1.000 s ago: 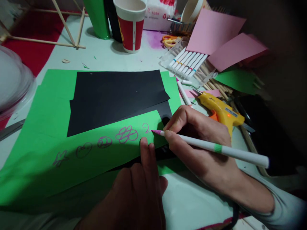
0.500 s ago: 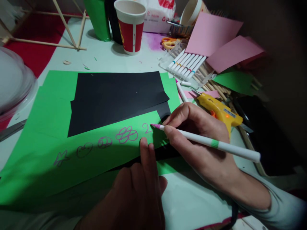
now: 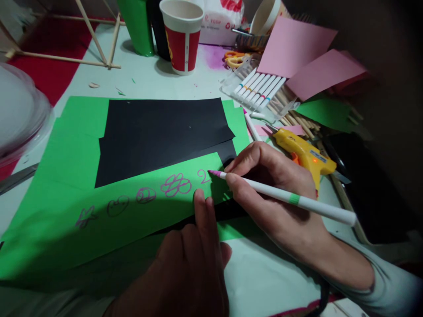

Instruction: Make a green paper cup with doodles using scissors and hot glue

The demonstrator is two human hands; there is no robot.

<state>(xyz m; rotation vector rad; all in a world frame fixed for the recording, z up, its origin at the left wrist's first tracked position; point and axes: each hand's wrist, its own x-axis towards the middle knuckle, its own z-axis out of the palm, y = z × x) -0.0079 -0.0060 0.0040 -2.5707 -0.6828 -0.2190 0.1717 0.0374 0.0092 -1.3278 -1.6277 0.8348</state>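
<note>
My right hand (image 3: 274, 193) grips a white felt-tip pen (image 3: 274, 191) with a green band. Its pink tip touches or hovers just over a green paper strip (image 3: 132, 229), right beside a "2" drawn in purple. Left of that number run a flower, two circles with marks inside and a star. My left hand (image 3: 188, 255) lies on the strip's lower edge, index and middle fingers stretched out below the "2", the others partly bent. Beneath the strip are black paper (image 3: 161, 127) and larger green sheets (image 3: 76, 119).
A yellow glue gun (image 3: 304, 149) with a lit orange light lies right of my right hand, near a dark phone-like slab (image 3: 366, 189). Behind stand a red-and-white paper cup (image 3: 185, 48), a marker case (image 3: 257, 92) and pink paper (image 3: 294, 46). A wooden stick frame (image 3: 66, 58) stands back left.
The whole view has shifted slightly to the right. Both hands, the pen and the drawings keep nearly the same places relative to the paper.
</note>
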